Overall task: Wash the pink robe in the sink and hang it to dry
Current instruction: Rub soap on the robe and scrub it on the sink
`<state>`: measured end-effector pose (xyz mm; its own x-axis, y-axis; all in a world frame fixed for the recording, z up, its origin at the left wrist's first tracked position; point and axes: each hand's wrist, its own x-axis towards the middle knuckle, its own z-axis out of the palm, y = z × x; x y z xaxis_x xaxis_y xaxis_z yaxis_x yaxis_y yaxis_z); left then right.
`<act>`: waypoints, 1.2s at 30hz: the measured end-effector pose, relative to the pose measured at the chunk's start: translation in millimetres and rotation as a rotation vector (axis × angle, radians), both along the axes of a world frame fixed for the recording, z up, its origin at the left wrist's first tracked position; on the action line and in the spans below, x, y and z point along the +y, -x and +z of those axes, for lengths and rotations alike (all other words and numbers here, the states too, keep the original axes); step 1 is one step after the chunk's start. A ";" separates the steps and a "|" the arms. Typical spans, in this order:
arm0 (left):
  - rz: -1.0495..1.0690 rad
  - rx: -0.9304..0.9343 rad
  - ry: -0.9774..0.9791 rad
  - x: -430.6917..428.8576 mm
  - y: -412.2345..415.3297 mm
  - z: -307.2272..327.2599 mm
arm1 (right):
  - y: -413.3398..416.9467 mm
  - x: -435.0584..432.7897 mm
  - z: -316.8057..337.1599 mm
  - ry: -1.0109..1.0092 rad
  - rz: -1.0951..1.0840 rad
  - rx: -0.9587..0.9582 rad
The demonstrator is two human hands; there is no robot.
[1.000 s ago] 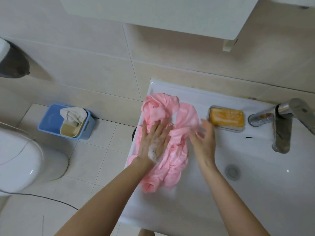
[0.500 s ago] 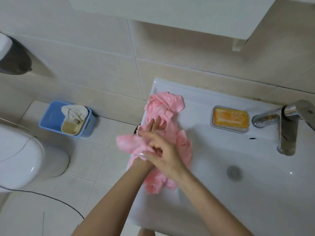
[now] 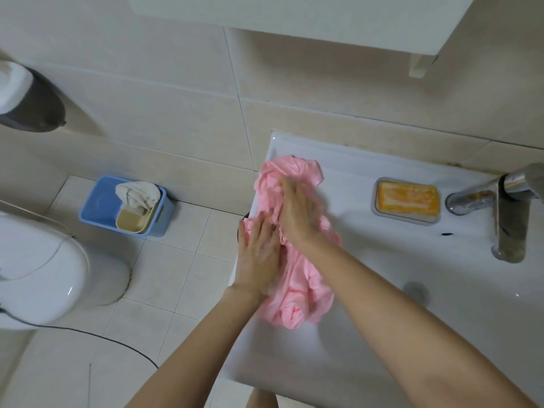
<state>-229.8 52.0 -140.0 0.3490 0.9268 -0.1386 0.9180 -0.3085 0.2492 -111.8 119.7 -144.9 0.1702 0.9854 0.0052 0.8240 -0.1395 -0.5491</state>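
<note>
The pink robe (image 3: pixel 297 287) lies bunched on the left rim of the white sink (image 3: pixel 382 334), wet and crumpled. My left hand (image 3: pixel 259 254) lies flat on its near left part, fingers straight and soapy. My right hand (image 3: pixel 297 207) lies further up on the robe, blurred, its fingers stretched over the fabric near the far end. Whether the right fingers curl round any cloth cannot be made out.
An orange soap bar in a clear dish (image 3: pixel 407 198) sits at the sink's back, beside the chrome tap (image 3: pixel 509 219). The drain (image 3: pixel 415 290) is right of the robe. On the floor stand a blue bin (image 3: pixel 126 207) and a white toilet (image 3: pixel 41 269).
My right hand has slid away from me up the robe, from on top of my left hand to the far end. The fold it held over my left hand now lies flat.
</note>
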 end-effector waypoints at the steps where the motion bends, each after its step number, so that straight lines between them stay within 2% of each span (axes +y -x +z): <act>1: 0.006 -0.050 -0.025 -8.8 -0.6 8.2 | -3.6 9.1 -5.0 -0.027 -0.026 -0.035; 3: 0.151 -0.215 0.108 -30.2 -13.6 30.4 | -8.5 19.8 0.9 -0.020 -0.043 0.024; 5: 0.242 -0.267 0.224 -42.6 -31.3 31.7 | -10.6 32.3 9.2 0.100 0.093 0.148; 6: 0.254 -0.199 0.175 -46.9 -39.9 26.8 | -6.9 31.0 8.0 0.170 0.199 0.114; 7: 0.245 -0.110 0.207 -48.1 -45.3 22.4 | -0.8 24.7 9.8 0.216 0.303 0.053; 9: 0.219 0.049 0.232 -45.7 -48.1 9.8 | 6.6 7.8 5.0 0.228 0.387 -0.037; 11: 0.196 0.083 0.278 -41.5 -44.8 12.7 | 0.1 -0.9 0.5 0.158 0.341 -0.083; 12: 0.179 0.035 0.286 -40.0 -39.1 16.1 | -9.5 -0.3 1.1 0.146 0.278 -0.075; 14: 0.194 -0.090 0.206 -43.0 -23.7 10.9 | -29.8 -3.3 6.7 0.140 0.161 -0.043; 17: 0.264 -0.157 0.046 -39.6 -4.7 -3.0 | -37.6 -50.5 28.9 -0.025 0.084 -0.002; 18: 0.246 -0.131 0.045 -35.2 -8.8 2.3 | -23.7 -75.9 35.1 -0.059 0.078 0.014; 19: 0.198 -0.095 0.169 -33.4 -15.9 7.1 | -5.2 -104.2 37.7 -0.087 0.075 0.003; 20: 0.050 0.040 0.352 -33.0 -21.2 16.7 | 13.7 -126.2 31.7 -0.129 0.092 -0.014; 21: -0.193 0.198 0.390 -24.4 -16.0 26.5 | 25.8 -135.2 26.2 -0.135 0.125 -0.018; 22: -0.077 0.345 0.460 -23.0 -17.2 42.7 | 31.6 -129.6 14.1 -0.183 0.135 -0.030; 24: 0.109 0.110 0.250 -39.5 -19.9 26.4 | 19.4 -80.4 -2.1 -0.214 0.257 0.020; 25: 0.167 -0.025 0.180 -41.1 -9.7 13.9 | 8.3 -54.9 -6.2 -0.121 0.315 -0.093; 26: 0.208 -0.128 0.076 -43.4 0.0 3.3 | -5.3 -29.3 -9.5 -0.007 0.222 -0.113; 27: 0.188 -0.188 -0.043 -38.8 5.0 -7.7 | -20.3 -6.0 -16.2 0.070 -0.004 -0.090; 28: 0.160 -0.193 -0.121 -37.3 4.3 -11.2 | -30.0 4.3 -8.8 0.064 -0.105 -0.083; 30: 0.142 -0.261 -0.075 -37.6 9.0 -19.1 | -23.2 -20.1 10.7 0.078 -0.144 0.020; 32: 0.234 -0.349 0.104 -43.4 6.8 -27.0 | 2.9 -77.5 27.2 0.006 -0.024 0.037; 34: 0.259 -0.301 0.200 -42.9 4.7 -35.8 | 21.9 -116.2 22.1 -0.029 0.072 0.066; 36: 0.339 -0.198 0.194 -34.8 -1.4 -32.2 | 16.0 -87.1 1.6 -0.115 0.113 -0.003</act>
